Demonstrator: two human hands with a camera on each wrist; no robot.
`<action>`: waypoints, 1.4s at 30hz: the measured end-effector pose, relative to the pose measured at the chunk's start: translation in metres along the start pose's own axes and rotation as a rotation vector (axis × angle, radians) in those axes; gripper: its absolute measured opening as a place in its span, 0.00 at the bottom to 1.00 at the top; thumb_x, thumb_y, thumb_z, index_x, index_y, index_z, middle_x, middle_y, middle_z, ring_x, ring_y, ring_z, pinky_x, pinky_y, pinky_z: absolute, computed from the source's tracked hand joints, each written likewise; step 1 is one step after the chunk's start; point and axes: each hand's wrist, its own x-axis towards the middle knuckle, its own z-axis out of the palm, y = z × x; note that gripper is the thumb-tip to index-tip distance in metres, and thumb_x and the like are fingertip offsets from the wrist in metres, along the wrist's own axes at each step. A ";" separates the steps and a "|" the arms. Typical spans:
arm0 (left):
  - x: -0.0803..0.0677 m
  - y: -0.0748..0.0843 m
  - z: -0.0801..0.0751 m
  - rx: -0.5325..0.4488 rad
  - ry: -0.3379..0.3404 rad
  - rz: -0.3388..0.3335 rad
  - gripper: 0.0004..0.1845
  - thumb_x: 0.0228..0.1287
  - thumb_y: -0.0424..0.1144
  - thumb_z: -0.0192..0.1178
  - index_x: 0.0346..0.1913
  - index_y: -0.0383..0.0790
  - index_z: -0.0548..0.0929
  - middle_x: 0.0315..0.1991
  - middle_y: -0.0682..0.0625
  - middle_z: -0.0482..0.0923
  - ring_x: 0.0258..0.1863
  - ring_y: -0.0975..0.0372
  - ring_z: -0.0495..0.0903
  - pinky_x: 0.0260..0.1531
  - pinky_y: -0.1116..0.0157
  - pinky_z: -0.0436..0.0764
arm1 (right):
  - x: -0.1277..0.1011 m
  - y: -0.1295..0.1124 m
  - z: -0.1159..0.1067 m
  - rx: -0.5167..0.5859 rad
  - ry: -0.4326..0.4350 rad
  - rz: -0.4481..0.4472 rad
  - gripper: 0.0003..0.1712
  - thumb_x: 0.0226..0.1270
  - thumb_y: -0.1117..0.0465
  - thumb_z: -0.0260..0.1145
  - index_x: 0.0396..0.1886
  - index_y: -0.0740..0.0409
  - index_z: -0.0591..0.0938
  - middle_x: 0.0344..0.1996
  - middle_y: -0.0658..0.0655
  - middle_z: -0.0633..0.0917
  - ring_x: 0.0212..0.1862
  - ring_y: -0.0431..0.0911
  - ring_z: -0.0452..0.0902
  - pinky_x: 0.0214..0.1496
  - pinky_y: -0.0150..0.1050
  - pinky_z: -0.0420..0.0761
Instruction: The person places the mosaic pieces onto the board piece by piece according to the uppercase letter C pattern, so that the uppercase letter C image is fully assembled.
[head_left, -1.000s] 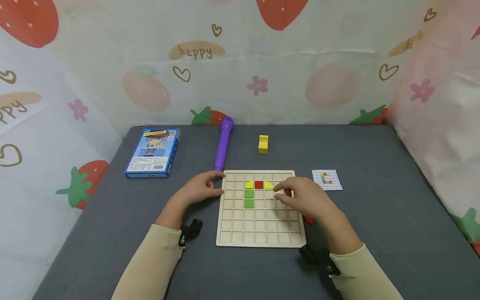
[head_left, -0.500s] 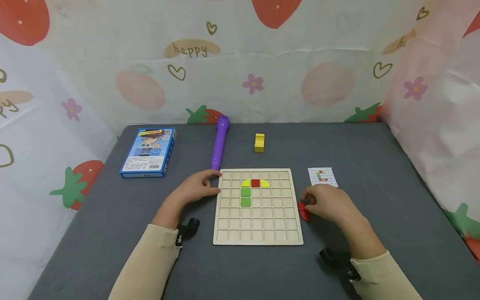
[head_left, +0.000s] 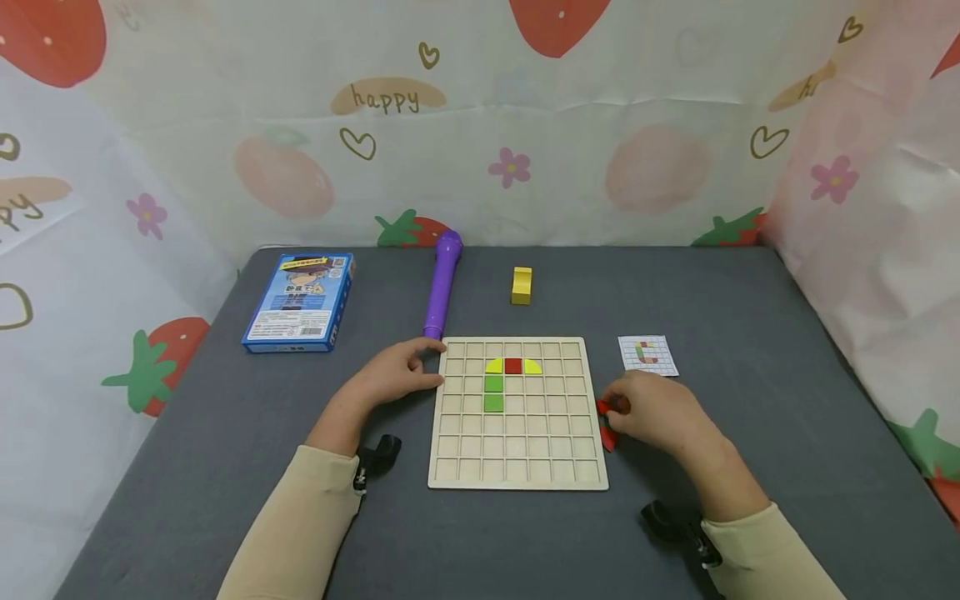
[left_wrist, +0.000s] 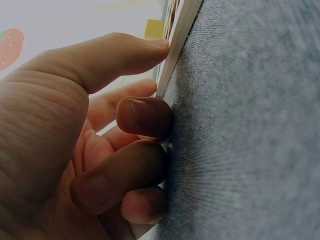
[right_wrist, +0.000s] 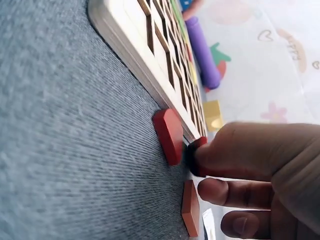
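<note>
Strawberry-printed cloth is hanging behind and beside a grey felt table (head_left: 750,333), filling the upper half of the head view. Right of centre, the right hand (head_left: 660,412) is lying on the felt just off the right edge of the wooden grid board (head_left: 517,467), its thumb and curled fingers (right_wrist: 235,192) pinching a small red piece (head_left: 604,407) at the fingertips; the wrist view is showing only a sliver of that piece (right_wrist: 199,142) peeking out above the thumb tip, hard against the board's side. A second red piece (right_wrist: 169,136) is leaning on edge against the board (right_wrist: 125,45) just left of the pinch, and a third red piece (right_wrist: 190,207) is lying on the felt under the fingers. Left of centre, the left hand (head_left: 393,379) is resting against the board's left edge, thumb pressing the rim (left_wrist: 177,35) and the other fingers (left_wrist: 145,117) loosely curled onto the felt, gripping nothing. Inside the grid, near its top, a red square (head_left: 513,366) is sitting between two yellow quarter-rounds (head_left: 495,366), with two green squares (head_left: 492,393) stacked below the left one. Further out, a pattern card (head_left: 647,355) is lying above the right hand, a yellow block (head_left: 521,285) and a purple marker (head_left: 440,285) are lying beyond the board, and a blue box (head_left: 300,302) is sitting at the upper left of the table.
</note>
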 end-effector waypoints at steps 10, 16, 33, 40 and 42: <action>0.002 0.001 -0.001 -0.002 0.008 0.028 0.27 0.57 0.50 0.65 0.60 0.54 0.73 0.20 0.51 0.67 0.18 0.61 0.64 0.22 0.63 0.63 | 0.003 0.006 -0.001 -0.005 0.068 0.040 0.07 0.59 0.53 0.67 0.34 0.47 0.86 0.27 0.46 0.79 0.27 0.40 0.70 0.26 0.40 0.70; 0.001 0.002 -0.001 0.002 0.004 0.016 0.27 0.58 0.50 0.65 0.60 0.54 0.73 0.20 0.51 0.67 0.18 0.61 0.64 0.22 0.63 0.63 | 0.007 0.005 0.002 -0.015 0.073 0.062 0.13 0.54 0.50 0.71 0.37 0.49 0.85 0.28 0.48 0.79 0.29 0.41 0.71 0.28 0.42 0.72; 0.002 -0.001 -0.001 0.000 0.014 0.014 0.26 0.57 0.50 0.65 0.60 0.56 0.73 0.21 0.50 0.68 0.19 0.61 0.65 0.22 0.63 0.63 | 0.019 0.003 0.003 0.064 0.062 0.058 0.10 0.51 0.56 0.69 0.33 0.53 0.83 0.21 0.46 0.78 0.23 0.41 0.71 0.29 0.41 0.71; 0.002 -0.002 0.001 0.001 0.005 -0.004 0.26 0.58 0.51 0.65 0.59 0.57 0.73 0.21 0.50 0.69 0.19 0.61 0.67 0.22 0.63 0.64 | 0.012 -0.002 -0.012 0.285 0.120 0.069 0.13 0.49 0.61 0.64 0.38 0.53 0.77 0.27 0.48 0.79 0.27 0.42 0.74 0.31 0.40 0.72; 0.002 -0.002 0.001 0.000 0.005 -0.001 0.26 0.58 0.51 0.65 0.59 0.57 0.73 0.21 0.50 0.69 0.19 0.61 0.66 0.22 0.63 0.63 | 0.012 -0.009 -0.017 0.383 0.125 0.041 0.14 0.50 0.63 0.64 0.40 0.55 0.77 0.29 0.50 0.80 0.29 0.42 0.75 0.31 0.40 0.74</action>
